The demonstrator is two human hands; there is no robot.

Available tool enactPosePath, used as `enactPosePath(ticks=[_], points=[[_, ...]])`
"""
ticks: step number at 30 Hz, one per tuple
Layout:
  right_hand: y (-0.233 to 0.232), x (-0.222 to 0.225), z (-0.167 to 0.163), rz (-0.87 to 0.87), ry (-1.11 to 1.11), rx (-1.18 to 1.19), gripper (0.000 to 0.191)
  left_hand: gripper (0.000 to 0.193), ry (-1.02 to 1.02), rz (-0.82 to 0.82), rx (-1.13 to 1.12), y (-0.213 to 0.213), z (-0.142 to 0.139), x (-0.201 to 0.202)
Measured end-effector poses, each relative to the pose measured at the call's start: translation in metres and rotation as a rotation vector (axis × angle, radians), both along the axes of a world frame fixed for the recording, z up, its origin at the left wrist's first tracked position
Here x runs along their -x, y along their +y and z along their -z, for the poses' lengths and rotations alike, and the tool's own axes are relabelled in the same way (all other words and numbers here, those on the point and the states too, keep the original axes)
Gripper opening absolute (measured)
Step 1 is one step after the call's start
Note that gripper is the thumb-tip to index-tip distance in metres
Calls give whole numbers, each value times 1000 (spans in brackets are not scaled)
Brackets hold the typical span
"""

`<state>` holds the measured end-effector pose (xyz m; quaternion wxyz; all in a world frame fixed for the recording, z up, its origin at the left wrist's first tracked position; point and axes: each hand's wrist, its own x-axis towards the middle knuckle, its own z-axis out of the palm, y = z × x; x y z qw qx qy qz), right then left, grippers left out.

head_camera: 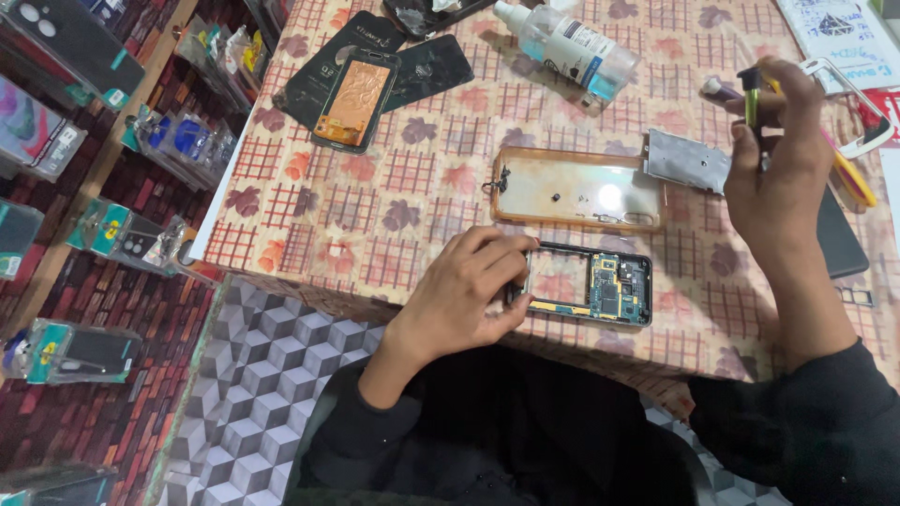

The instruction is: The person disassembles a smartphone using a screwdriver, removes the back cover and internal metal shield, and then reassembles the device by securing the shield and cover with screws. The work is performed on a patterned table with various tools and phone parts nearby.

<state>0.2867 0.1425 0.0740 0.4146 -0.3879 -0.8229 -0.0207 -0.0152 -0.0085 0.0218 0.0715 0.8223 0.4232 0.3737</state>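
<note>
The left hand rested at the near edge of the counter, which was covered with a checked cloth with leaf prints. Its fingers were curled and pinched the left end of an opened phone frame. The frame lay flat on the cloth, just in front of the person, and a green and blue circuit board was visible in its right half.

The right hand was lifted above the right side of the counter, well apart from the frame. Its fingers were closed around a thin tool with a dark and yellow-green handle; it was probably a small screwdriver, but the tip was hidden behind the hand.

Just behind the frame lay a clear orange-tinted phone case, with a few very small dark parts on it. A grey metal plate touched its right corner. Farther back, on the left, a phone back with a copper-coloured inside lay on a dark cover, and beside it was a black panel. A white plastic bottle lay on its side near the far edge. At the right edge a white phone frame and a dark flat device were partly visible. Packed phone cases hung on the left, over the floor.
</note>
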Motion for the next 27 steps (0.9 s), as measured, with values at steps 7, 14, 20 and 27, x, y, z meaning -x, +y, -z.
enactPosePath(ticks=[7,14,20,27], points=[[4,-3,16,-309,288,178,68,30,-113,49,69,2,7,4],[14,20,38,-441,520,299,63,41,-34,45,57,-3,11,7],[8,45,36,-460,505,263,65,41,-23,52,-41,-2,19,6],[-9,42,-3,-388,218,348,68,32,-26,25,-86,-9,20,-2]])
